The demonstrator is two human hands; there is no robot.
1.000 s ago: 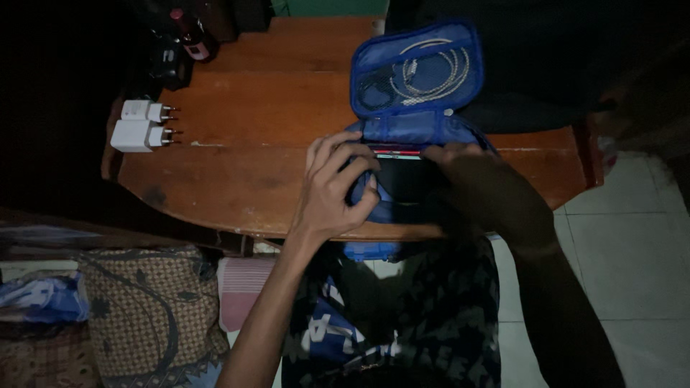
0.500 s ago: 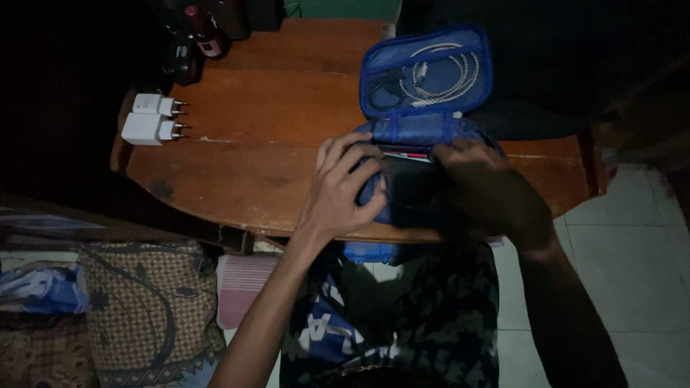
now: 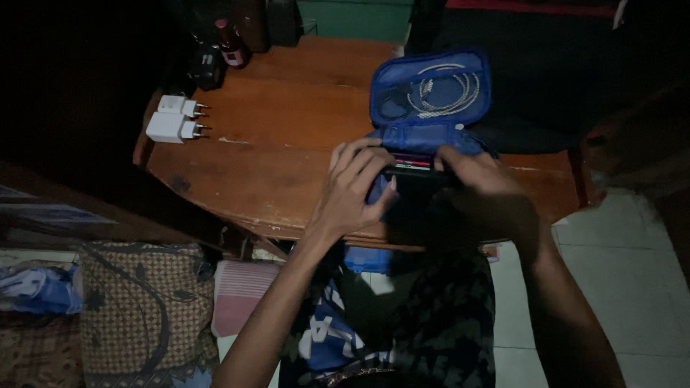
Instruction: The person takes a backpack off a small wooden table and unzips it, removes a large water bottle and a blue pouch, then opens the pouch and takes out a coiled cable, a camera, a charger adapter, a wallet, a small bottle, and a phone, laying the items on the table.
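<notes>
A blue zip pouch (image 3: pixel 430 97) lies open on the wooden table (image 3: pixel 287 129), its raised lid holding coiled white cables (image 3: pixel 442 90) behind mesh. Both my hands work at its lower half. My left hand (image 3: pixel 353 188) curls over the left side of a dark flat object (image 3: pixel 417 188) lying in the pouch, fingers pressing on its top edge. My right hand (image 3: pixel 485 195) grips the same object from the right. A thin red-and-green strip (image 3: pixel 411 163) shows just above it.
Two white plug adapters (image 3: pixel 175 118) lie at the table's left end. Dark bottles (image 3: pixel 230 39) stand at the far left corner. A patterned bag (image 3: pixel 144 302) and a pink striped cloth (image 3: pixel 241 294) sit below the table's near edge; pale floor tiles are on the right.
My hands have shifted slightly over the dark object in the pouch; my left fingers have spread further across its top edge. The view has drifted a little.
</notes>
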